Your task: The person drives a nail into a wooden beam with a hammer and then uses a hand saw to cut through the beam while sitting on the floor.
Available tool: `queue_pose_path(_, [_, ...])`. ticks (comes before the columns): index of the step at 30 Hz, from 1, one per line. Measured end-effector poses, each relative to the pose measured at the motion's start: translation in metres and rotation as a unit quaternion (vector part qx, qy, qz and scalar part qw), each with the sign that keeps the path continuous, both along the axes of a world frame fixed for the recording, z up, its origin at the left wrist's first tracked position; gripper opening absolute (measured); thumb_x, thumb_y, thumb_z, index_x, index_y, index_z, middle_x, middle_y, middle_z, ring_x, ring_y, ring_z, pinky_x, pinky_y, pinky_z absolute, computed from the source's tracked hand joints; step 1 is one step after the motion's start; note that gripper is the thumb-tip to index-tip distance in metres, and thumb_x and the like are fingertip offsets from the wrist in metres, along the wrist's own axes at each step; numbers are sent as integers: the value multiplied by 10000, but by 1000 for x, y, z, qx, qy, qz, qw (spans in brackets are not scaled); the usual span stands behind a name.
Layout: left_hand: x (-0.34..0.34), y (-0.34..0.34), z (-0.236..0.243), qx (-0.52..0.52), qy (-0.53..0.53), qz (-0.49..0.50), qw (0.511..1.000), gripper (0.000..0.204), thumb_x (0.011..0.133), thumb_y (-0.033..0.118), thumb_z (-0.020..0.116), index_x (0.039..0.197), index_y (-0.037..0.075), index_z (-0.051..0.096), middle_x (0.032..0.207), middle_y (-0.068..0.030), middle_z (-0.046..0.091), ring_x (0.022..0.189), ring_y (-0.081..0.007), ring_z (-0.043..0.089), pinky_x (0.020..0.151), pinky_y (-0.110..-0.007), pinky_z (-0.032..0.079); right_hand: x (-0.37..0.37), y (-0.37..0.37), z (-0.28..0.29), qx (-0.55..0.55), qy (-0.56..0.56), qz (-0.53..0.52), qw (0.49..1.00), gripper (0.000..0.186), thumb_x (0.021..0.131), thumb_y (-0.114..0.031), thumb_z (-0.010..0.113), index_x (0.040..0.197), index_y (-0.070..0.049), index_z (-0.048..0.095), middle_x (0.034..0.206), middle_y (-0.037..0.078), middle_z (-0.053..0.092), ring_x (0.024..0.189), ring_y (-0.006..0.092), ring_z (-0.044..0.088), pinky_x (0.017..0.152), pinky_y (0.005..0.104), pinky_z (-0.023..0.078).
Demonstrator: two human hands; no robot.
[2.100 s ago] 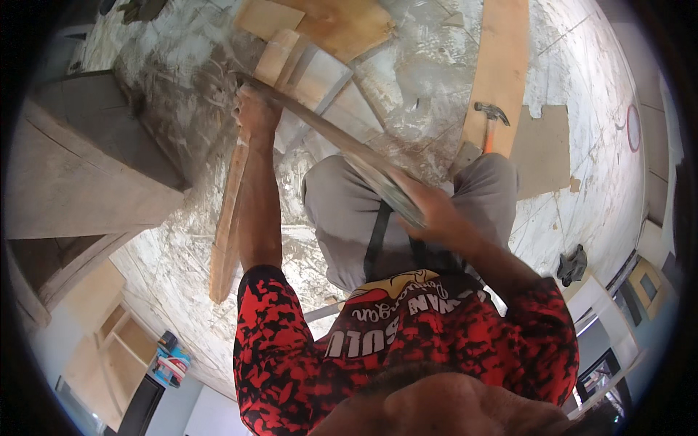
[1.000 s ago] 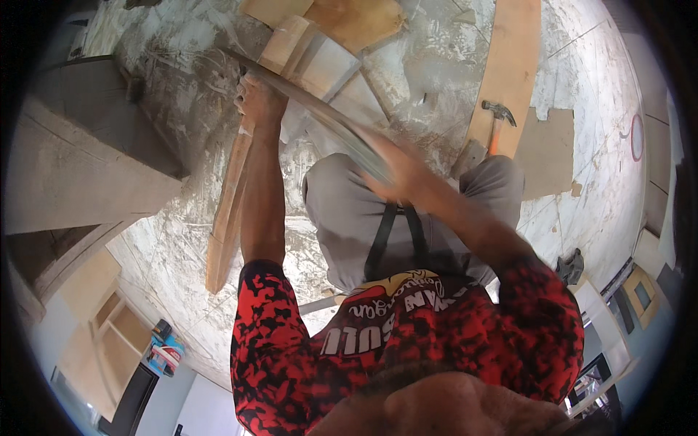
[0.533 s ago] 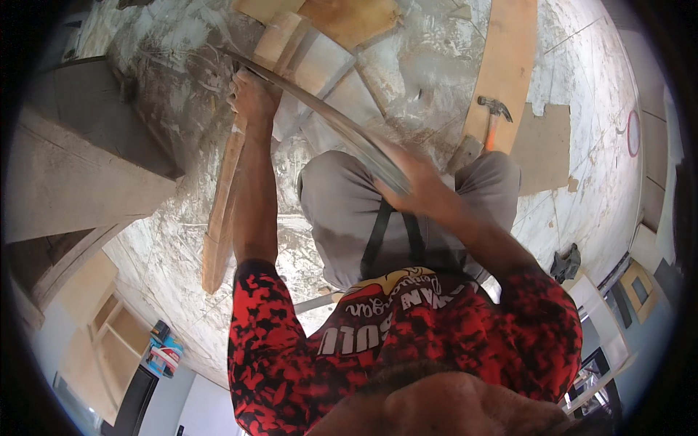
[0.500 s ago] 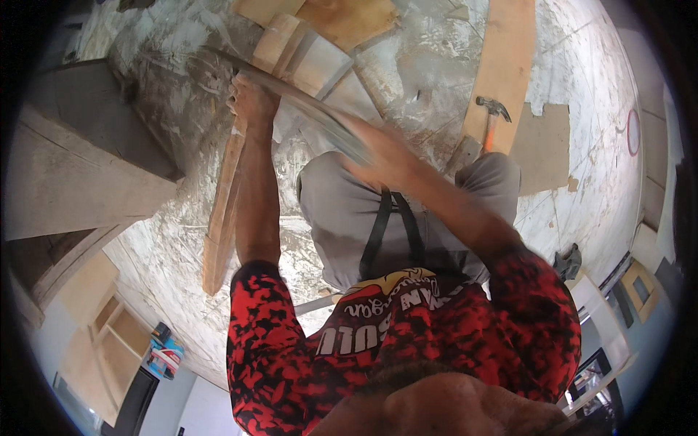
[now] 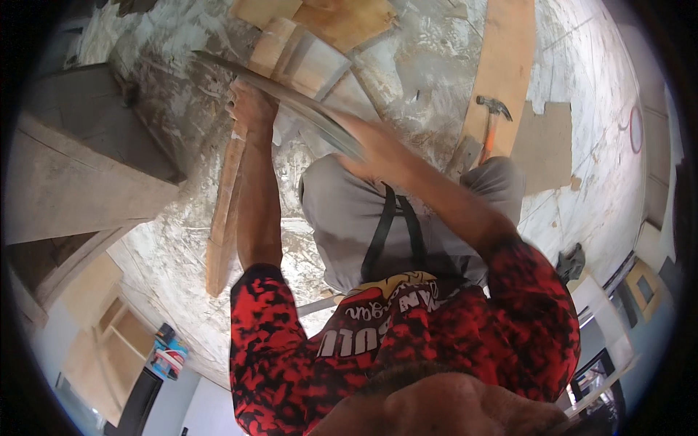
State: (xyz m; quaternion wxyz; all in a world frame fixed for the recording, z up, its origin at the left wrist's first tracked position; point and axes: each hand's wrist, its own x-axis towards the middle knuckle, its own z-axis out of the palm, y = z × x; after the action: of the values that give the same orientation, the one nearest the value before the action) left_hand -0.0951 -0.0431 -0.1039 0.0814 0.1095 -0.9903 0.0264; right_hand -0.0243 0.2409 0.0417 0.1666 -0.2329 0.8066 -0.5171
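Observation:
A long hand saw slants across the upper middle, its narrow end pointing to the far left. My right hand is closed around its near end, in front of my knees; the fingers largely hide the handle. My left hand grips a long narrow wooden strip near its far end, and the strip runs back toward me along my left forearm. The saw blade passes just beyond my left hand, over the strip's far end. Whether its teeth touch the wood is hidden.
Wood pieces lie beyond the saw. At right, a hammer with an orange handle rests on a long board, beside a flat grey-brown sheet. A large wooden structure stands at left. The floor is scuffed and dusty.
My right hand and the saw have shifted slightly forward and to the left, so the blade's tip reaches farther left. My left hand stays on the wooden strip.

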Motion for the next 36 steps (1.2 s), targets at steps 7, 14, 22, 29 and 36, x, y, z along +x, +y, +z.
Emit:
queue_pose_path(7, [4,-31,-39,12,2,-24,1000,814,764,460,675,1328,-57,399,1339,-233,463,1252,-355,467,949,-571,349,7,-4,-8,5,21,-5,1000,689,760,-50,630,1407,-91,396,1184,195,614,1027,374,625,841,444,518])
queue_pose_path(14, [0,-4,-5,27,-18,19,999,770,749,482,701,1238,-52,438,1304,-219,492,1159,-364,539,949,-574,370,39,43,-16,-60,46,-34,997,714,713,-8,676,1386,-96,455,1210,199,613,1038,370,636,875,408,521])
queue_pose_path(22, [5,-23,3,66,-63,10,996,767,786,474,662,1296,-41,410,1242,-208,549,1049,-394,596,975,-580,363,12,5,-13,-22,-5,-5,1000,740,749,-67,642,1433,-144,374,1259,195,577,1099,378,585,890,440,497])
queue_pose_path(29, [-13,12,29,147,-140,61,977,832,793,489,640,1390,-19,361,1376,-221,453,1288,-382,424,1000,-610,328,25,42,-11,-4,20,13,1000,772,762,-126,695,1444,-94,335,1274,201,557,1130,359,578,903,425,511])
queue_pose_path(36, [24,-59,-41,-13,-21,-18,1000,869,785,507,648,1410,-19,352,1439,-210,403,1322,-389,384,1023,-610,313,-5,-32,-17,-30,6,22,999,725,756,-154,672,1420,-106,384,1189,218,599,1016,393,609,856,451,508])
